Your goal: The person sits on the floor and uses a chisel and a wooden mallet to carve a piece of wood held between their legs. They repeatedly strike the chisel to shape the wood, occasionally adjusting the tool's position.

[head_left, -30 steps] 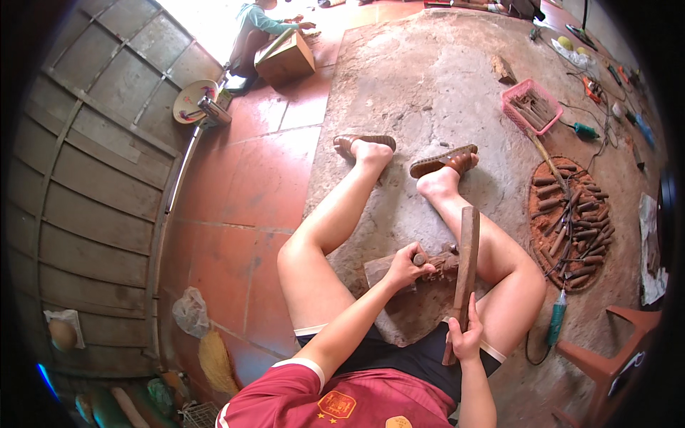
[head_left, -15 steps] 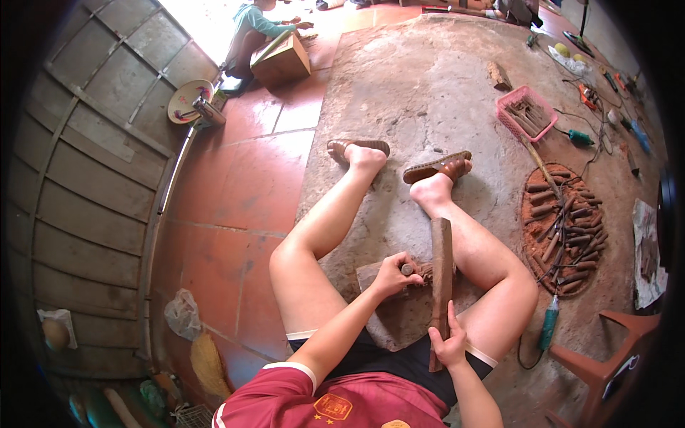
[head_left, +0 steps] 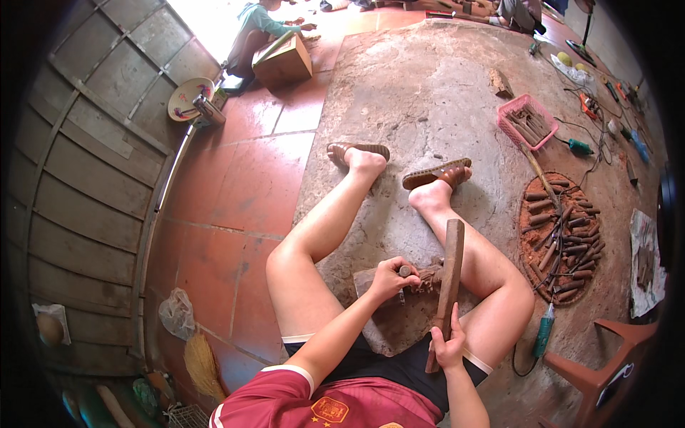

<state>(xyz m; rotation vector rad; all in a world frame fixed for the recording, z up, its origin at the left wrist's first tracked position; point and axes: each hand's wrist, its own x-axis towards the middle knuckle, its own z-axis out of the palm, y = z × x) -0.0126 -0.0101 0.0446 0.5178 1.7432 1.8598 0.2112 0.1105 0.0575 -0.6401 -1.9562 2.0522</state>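
Note:
My left hand point(head_left: 389, 279) is closed around an upright tool, perhaps a chisel point(head_left: 405, 271); only its round end shows above my fingers. Just right of it lies a brown carved piece of wood point(head_left: 428, 276), resting on a block point(head_left: 385, 334) between my thighs. My right hand point(head_left: 449, 348) grips the lower part of a long, squared wooden bar point(head_left: 452, 267). The bar slants up and away over my right leg, its far end raised beside the carved piece and apart from the tool. The tool's lower end is hidden.
To the right, an oval patch of sawdust point(head_left: 529, 246) carries several brown wooden pieces and a cable. Beyond it is a pink basket point(head_left: 510, 132) of sticks. A teal power tool point(head_left: 544, 332) lies near a brown plastic stool point(head_left: 596, 371). Another person point(head_left: 250, 36) sits at the far left.
The upper end of the wooden bar has swung to the right, away from the tool in my left hand. My left hand stays nearly in place, gripping the tool.

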